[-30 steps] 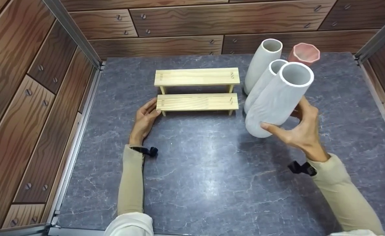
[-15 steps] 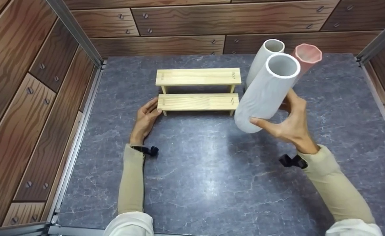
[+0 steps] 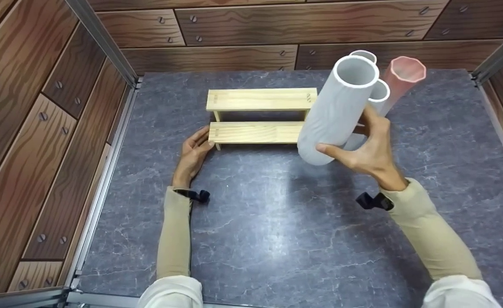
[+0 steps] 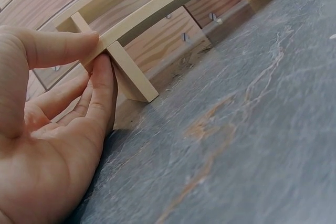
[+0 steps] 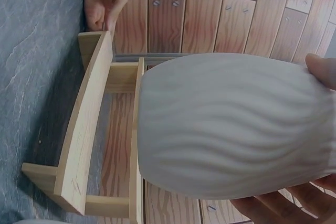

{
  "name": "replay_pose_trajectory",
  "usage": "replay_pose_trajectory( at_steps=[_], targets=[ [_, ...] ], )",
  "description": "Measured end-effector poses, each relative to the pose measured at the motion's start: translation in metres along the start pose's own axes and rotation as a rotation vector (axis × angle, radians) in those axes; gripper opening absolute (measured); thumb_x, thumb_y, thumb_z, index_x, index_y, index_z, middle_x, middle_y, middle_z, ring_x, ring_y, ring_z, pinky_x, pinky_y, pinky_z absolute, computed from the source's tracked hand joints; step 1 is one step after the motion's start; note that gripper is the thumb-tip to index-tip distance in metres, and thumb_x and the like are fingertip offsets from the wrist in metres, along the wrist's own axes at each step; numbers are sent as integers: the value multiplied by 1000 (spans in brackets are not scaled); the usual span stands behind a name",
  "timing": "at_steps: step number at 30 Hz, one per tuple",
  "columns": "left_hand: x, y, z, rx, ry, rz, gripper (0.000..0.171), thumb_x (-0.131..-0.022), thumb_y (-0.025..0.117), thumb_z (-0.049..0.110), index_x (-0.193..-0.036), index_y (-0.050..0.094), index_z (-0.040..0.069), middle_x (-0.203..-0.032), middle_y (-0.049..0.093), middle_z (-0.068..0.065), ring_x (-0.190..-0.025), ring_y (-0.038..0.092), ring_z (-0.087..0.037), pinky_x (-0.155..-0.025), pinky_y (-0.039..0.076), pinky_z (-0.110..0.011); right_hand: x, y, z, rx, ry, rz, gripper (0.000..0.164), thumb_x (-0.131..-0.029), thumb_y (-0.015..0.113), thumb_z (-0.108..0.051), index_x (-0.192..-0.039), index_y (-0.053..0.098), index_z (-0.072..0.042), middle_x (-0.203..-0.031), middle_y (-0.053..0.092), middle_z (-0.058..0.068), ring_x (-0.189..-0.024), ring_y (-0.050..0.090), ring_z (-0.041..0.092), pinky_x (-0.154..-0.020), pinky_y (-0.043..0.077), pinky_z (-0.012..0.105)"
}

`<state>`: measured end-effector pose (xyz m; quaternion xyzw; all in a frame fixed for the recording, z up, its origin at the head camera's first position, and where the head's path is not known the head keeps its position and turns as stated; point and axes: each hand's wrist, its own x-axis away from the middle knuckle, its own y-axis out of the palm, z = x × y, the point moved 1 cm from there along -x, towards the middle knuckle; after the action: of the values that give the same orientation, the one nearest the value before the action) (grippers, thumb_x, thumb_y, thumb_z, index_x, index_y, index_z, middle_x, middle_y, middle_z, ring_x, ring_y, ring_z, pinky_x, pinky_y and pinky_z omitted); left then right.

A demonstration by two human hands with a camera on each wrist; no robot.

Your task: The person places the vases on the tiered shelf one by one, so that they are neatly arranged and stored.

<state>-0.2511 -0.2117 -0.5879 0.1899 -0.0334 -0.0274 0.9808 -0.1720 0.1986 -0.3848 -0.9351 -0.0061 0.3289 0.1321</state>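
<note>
While the left hand (image 3: 193, 152) rests flat-fingered against the wooden step shelf (image 3: 257, 132), right-hand fingers (image 3: 334, 152) clasp the tilted white vase (image 3: 334, 113).

In the upper right of the head view, the lifted ribbed vase (image 3: 334, 113) hides most of two white vases (image 3: 379, 92) behind it.

Left hand (image 3: 193, 155) lies flat, fingers straight; right hand (image 3: 369, 154) raised, grip curled.
</note>
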Motion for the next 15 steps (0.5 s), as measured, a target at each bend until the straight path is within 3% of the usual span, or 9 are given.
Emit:
replay_pose_trajectory(
  at_steps=[9,15],
  targets=[
    [0,0,-2,3,5,3,67,-98,65,-10,-160,39,-9,-159,45,-31,-134,59,-28,-110,53,-28,-8,12,3,-16,-3,-5,80,-56,96,1,-131,70,1,-115,77,6,-98,75,13,-79,62,21],
    [0,0,-2,4,-4,8,68,-98,66,-9,-160,38,-10,-159,45,-31,-138,55,-32,-110,53,-28,-15,22,5,-10,26,-14,78,-58,98,0,-130,70,-1,-114,78,5,-99,75,12,-78,63,22]
  ],
)
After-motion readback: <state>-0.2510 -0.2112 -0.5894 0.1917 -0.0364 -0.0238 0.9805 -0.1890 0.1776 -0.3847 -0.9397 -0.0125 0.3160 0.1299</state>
